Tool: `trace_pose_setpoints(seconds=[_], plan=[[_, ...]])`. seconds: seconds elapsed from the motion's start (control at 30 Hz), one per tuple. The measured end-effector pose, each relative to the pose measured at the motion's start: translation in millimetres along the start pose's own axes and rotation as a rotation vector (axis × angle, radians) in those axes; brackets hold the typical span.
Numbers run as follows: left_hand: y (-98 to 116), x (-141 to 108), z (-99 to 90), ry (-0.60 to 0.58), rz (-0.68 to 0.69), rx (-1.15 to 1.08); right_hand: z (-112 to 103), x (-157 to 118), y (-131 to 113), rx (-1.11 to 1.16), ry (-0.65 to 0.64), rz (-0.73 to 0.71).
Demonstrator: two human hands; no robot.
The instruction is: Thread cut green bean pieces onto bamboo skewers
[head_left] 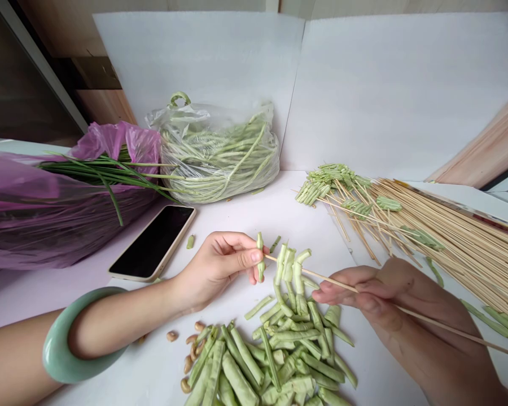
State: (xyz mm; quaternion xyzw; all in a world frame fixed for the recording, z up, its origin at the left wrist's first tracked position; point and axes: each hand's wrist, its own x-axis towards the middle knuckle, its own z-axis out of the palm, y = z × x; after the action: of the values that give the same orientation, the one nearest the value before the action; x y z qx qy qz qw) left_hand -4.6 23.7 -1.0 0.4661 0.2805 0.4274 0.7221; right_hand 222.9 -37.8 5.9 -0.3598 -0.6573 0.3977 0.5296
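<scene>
My left hand (237,256), with a green bangle on its wrist, pinches a short piece of green bean (260,256) at the tip of a skewer. Between thumb and fingers, my right hand (389,299) grips the thin wooden skewer (328,277), whose far end runs off to the lower right. Several cut bean pieces (288,264) are threaded crosswise on the skewer between the two hands. Below them lies a heap of cut bean pieces (275,355) on the white surface, with some brown beans (188,363) along its left edge.
A clear bag of long beans (224,152) stands at the back. Left of it lies a purple bag (34,208) with green stalks, and a phone (154,242) rests in front. Filled skewers (334,183) and many bare sticks (461,237) lie at right. White boards (398,90) stand behind.
</scene>
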Motion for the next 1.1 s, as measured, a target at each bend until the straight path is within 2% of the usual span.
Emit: trace_pose_setpoints(seconds=[0.17,0.4,0.53,0.63,0.7,0.77,0.87,0.97,1.1], plan=[[-0.6,-2.7,0.4,-0.013,-0.018,0.029,6.5,-4.5,3.3,0.032,-0.044,0.021],[1.3,-4.1,1.5,0.016,0.064,0.096,11.9,-3.4,1.4,0.096,-0.047,-0.013],[-0.3,-1.9,0.1,0.019,0.035,0.098,12.6,-1.4,1.3,0.167,-0.045,0.01],[0.9,-0.9,-1.8,-0.015,0.054,0.258,8.7,1.5,-0.7,0.182,0.004,0.014],[3.1,-1.6,-2.2,-0.039,0.113,0.474,4.4,4.3,-3.4,0.155,0.076,0.015],[5.5,-3.0,-1.6,-0.087,0.176,0.745,0.0,7.3,-6.0,0.127,0.161,0.026],[7.3,-4.3,0.3,-0.266,0.294,1.055,-4.5,10.0,-8.2,0.101,0.241,0.041],[6.7,-3.4,0.7,-0.433,0.376,1.168,-5.4,10.8,-9.2,0.076,0.255,0.048],[6.1,-0.3,-1.6,-0.473,0.408,1.17,-4.7,11.3,-9.6,0.076,0.221,0.025]])
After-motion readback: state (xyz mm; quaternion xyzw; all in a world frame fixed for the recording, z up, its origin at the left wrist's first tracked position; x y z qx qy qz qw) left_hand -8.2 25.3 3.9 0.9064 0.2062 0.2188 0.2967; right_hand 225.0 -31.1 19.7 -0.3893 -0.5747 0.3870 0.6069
